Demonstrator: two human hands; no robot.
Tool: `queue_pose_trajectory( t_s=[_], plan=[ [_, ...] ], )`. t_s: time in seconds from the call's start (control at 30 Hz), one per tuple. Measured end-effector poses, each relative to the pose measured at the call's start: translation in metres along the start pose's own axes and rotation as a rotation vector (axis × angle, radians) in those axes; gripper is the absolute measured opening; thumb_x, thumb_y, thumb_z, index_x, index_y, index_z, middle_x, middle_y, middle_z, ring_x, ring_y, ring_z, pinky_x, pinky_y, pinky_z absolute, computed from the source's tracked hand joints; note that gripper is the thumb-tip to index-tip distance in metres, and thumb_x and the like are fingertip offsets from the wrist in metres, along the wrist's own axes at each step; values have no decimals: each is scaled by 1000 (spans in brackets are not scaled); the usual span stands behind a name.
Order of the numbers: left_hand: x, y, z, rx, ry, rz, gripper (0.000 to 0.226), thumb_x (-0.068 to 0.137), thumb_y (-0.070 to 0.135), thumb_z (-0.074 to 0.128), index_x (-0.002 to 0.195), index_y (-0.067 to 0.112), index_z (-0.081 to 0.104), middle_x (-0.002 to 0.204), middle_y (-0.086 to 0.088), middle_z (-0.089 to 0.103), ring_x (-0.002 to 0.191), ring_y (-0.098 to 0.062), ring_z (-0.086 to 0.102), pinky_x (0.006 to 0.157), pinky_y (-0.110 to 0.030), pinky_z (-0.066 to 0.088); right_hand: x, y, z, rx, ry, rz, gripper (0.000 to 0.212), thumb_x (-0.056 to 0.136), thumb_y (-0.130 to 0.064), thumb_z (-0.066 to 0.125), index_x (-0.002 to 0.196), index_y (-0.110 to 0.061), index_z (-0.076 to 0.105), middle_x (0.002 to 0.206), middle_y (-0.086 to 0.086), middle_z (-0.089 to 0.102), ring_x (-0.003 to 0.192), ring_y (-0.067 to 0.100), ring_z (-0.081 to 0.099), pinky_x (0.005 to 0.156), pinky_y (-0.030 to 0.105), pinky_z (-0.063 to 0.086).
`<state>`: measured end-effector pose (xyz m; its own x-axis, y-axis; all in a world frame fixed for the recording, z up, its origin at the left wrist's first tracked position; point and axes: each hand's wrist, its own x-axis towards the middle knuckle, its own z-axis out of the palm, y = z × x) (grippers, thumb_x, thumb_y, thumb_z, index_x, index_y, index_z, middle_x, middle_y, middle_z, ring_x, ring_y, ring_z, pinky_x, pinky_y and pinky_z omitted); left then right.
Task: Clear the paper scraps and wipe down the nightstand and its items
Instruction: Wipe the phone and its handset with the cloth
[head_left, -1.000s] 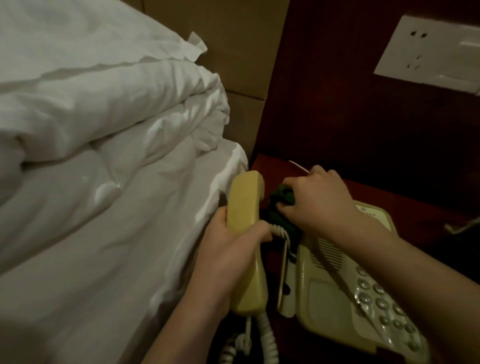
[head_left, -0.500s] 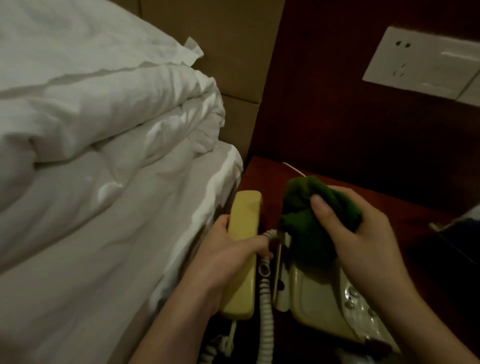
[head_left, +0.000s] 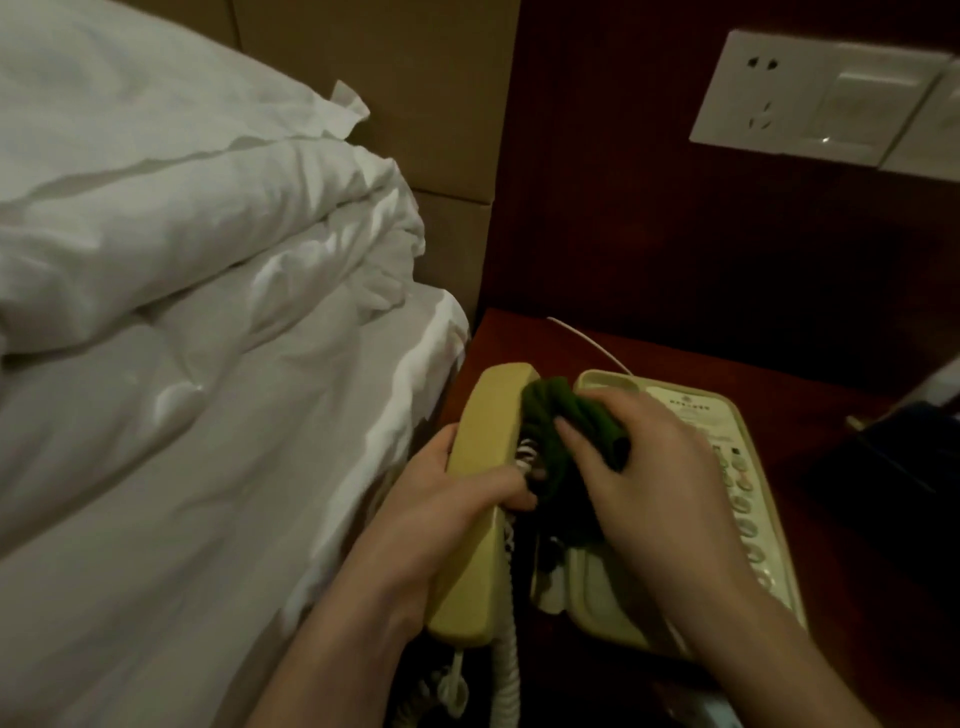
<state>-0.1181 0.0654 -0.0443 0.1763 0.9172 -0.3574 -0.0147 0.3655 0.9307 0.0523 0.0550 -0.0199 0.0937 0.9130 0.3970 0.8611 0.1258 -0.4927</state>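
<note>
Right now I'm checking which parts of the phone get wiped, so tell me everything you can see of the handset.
The handset is a long, yellowish-cream bar, seemingly smooth plastic, with rounded ends. It is lifted off the phone base and held lengthwise beside it, next to the bed edge. The left hand grips its middle, thumb across the top. A coiled cord hangs from its near end. The right hand presses a green cloth against its inner side near the far end.

The head camera looks steeply down, close over the nightstand (head_left: 701, 364) beside the bed (head_left: 208, 364).
</note>
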Motion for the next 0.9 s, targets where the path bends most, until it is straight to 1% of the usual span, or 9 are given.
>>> queue_pose_trajectory(
  t_s=[0.07,0.2,0.37,0.5,0.63,0.73,0.8,0.87,0.9],
  plan=[
    [-1,1,0,-7,0,25,63,51,30,81,113,36,72,101,-3,79,97,-28,74,80,-50,62,0,4,0,55,-50,43,28,96,-40,64,123,-35,68,106,-19,67,97,2,61,81,27,54],
    [3,1,-6,-25,60,82,66,54,31,71,120,32,66,102,-5,73,90,-24,71,67,-37,53,-15,5,-8,228,-277,42,23,92,-46,66,114,-44,71,96,-24,71,91,-7,65,77,28,58],
    [0,3,-9,-69,-25,79,57,57,22,75,113,29,73,96,-7,79,85,-25,76,67,-35,57,-5,0,-2,351,-130,69,18,93,-40,69,111,-41,72,91,-23,72,88,-10,65,68,12,53],
    [3,7,-15,-243,-102,41,55,53,14,75,109,18,75,82,-10,72,69,-21,71,56,-32,56,-16,-4,-2,238,-115,3,31,88,-46,69,118,-40,71,100,-25,68,95,-8,63,81,24,56],
    [6,8,-16,-310,-153,18,58,50,5,70,108,11,73,79,-10,74,68,-19,74,56,-25,58,-33,-13,-11,160,-247,-101,40,81,-49,67,120,-44,69,104,-28,63,98,-9,58,82,15,50],
    [3,7,-14,-346,-217,-4,66,52,14,74,118,9,76,97,-21,73,86,-32,72,75,-37,59,-16,-15,-11,125,-56,-77,32,88,-41,71,120,-42,68,102,-24,63,95,-5,57,80,19,50],
    [1,9,-13,-439,-243,4,47,60,11,66,104,5,81,91,-23,73,79,-31,74,70,-32,61,-7,-19,-12,121,-3,-72,30,89,-38,73,119,-38,69,102,-21,63,95,-1,58,80,25,51],
    [-3,11,-12,-578,-289,1,32,62,5,56,82,4,81,78,-19,74,64,-25,74,59,-27,61,-13,-22,-14,116,-121,-109,35,88,-38,73,122,-41,68,107,-24,61,99,-3,55,83,20,48],
    [-4,9,-12,-640,-325,-13,34,62,4,56,88,4,78,85,-18,76,71,-25,76,64,-30,63,-21,-25,-16,100,-220,-128,38,87,-38,73,124,-44,66,110,-28,57,102,-6,53,86,14,43]
  ],
)
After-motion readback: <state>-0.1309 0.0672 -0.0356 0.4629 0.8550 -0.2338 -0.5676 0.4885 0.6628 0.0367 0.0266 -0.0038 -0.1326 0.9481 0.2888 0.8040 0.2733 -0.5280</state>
